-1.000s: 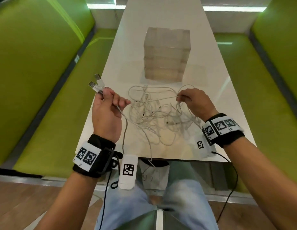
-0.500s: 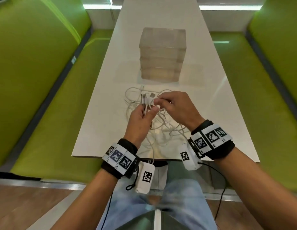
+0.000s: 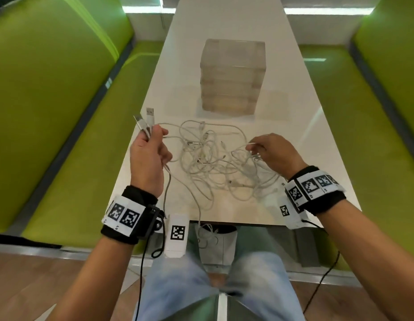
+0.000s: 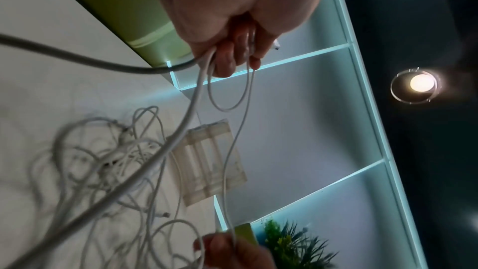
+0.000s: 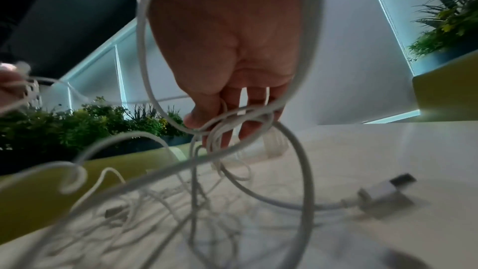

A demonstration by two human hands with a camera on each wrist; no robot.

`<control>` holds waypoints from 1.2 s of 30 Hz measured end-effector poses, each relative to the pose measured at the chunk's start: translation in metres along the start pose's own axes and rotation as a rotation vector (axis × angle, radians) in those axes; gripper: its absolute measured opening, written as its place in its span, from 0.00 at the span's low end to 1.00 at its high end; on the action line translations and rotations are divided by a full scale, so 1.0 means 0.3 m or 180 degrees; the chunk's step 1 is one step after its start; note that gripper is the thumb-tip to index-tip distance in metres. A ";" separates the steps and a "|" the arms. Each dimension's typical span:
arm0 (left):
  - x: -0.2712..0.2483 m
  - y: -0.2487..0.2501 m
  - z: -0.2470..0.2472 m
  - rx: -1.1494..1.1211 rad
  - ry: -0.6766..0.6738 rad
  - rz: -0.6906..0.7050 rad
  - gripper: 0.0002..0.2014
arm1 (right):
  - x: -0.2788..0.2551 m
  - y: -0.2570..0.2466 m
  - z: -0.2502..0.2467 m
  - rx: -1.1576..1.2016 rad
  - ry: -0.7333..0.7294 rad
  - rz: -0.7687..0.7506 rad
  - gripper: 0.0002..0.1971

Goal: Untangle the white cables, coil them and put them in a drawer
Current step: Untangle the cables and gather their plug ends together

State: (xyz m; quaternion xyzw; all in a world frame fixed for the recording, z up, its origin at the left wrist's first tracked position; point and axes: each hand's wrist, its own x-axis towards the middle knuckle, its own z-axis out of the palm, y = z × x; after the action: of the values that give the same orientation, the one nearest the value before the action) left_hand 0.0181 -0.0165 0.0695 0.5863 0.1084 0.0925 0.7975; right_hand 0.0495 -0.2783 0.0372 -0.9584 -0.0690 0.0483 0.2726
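A tangle of white cables [image 3: 208,163] lies on the white table [image 3: 294,117] between my hands. My left hand [image 3: 150,156] is raised at the table's left edge and grips two cable ends; their USB plugs [image 3: 145,119] stick up above my fingers. In the left wrist view the cables [image 4: 196,97] run down from my curled fingers [image 4: 232,56] to the heap. My right hand [image 3: 270,151] hovers over the right side of the heap and pinches a cable strand; loops [image 5: 220,130] drape over its fingers [image 5: 225,122]. A translucent drawer unit [image 3: 232,75] stands beyond the heap.
Green upholstered benches [image 3: 62,112] flank the table on both sides. One cable [image 3: 199,218] hangs over the near table edge toward my lap. A loose USB plug [image 5: 385,193] lies on the table by my right hand. Shelves with plants [image 5: 103,122] stand beyond.
My hands, together over the heap half a second ago, have pulled apart. The left moved left and up with two plug ends; the right drew right with a strand.
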 end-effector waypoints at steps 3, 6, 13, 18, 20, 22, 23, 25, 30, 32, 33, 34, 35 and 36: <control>-0.031 -0.052 0.043 0.0559 -0.0278 -0.0141 0.09 | -0.008 -0.065 0.002 -0.0047 0.0085 -0.0266 0.11; -0.072 -0.119 0.110 0.1163 -0.0673 -0.0259 0.08 | -0.023 -0.132 0.017 -0.0107 0.0082 -0.0380 0.12; -0.095 -0.179 0.167 0.1720 -0.1009 0.0115 0.05 | -0.045 -0.216 0.019 -0.0211 0.0037 -0.0609 0.13; -0.072 -0.149 0.136 0.1978 -0.0833 0.0495 0.12 | -0.025 -0.192 0.023 -0.0557 0.0051 -0.0735 0.11; -0.057 -0.111 0.115 0.1789 -0.0711 0.0623 0.11 | -0.003 -0.143 0.028 -0.0780 -0.0014 -0.0633 0.13; -0.045 -0.068 0.087 0.1644 -0.0531 0.0782 0.08 | 0.017 -0.086 0.028 -0.0955 -0.0115 -0.0454 0.14; -0.038 -0.051 0.070 0.1606 -0.0397 0.0868 0.09 | 0.022 -0.061 0.027 -0.0963 -0.0151 -0.0362 0.13; -0.030 -0.029 0.037 0.1514 -0.0165 0.1008 0.10 | 0.026 -0.028 0.023 -0.0837 -0.0167 -0.0280 0.13; -0.036 -0.063 0.027 0.1551 -0.0110 0.0643 0.10 | 0.021 -0.066 0.033 -0.0718 -0.0080 -0.0479 0.12; -0.053 -0.095 0.060 0.1755 -0.0526 0.0385 0.08 | 0.016 -0.110 0.041 -0.0699 -0.0042 -0.0629 0.12; -0.065 -0.110 0.080 0.1852 -0.0732 0.0345 0.09 | 0.012 -0.134 0.046 -0.0694 0.0002 -0.0734 0.12; -0.077 -0.126 0.101 0.1868 -0.0898 0.0332 0.09 | 0.006 -0.158 0.051 -0.0734 0.0049 -0.0829 0.12; -0.089 -0.136 0.120 0.1802 -0.1006 0.0306 0.08 | 0.001 -0.180 0.055 -0.0798 0.0113 -0.0928 0.13; -0.099 -0.139 0.139 0.1685 -0.1065 0.0215 0.07 | -0.004 -0.197 0.057 -0.0860 0.0182 -0.1003 0.14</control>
State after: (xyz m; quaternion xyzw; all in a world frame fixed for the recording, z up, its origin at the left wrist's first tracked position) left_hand 0.0023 -0.0750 0.0437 0.7838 -0.0236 -0.0103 0.6205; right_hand 0.0398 -0.2197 0.0539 -0.9646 -0.2162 -0.0318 0.1476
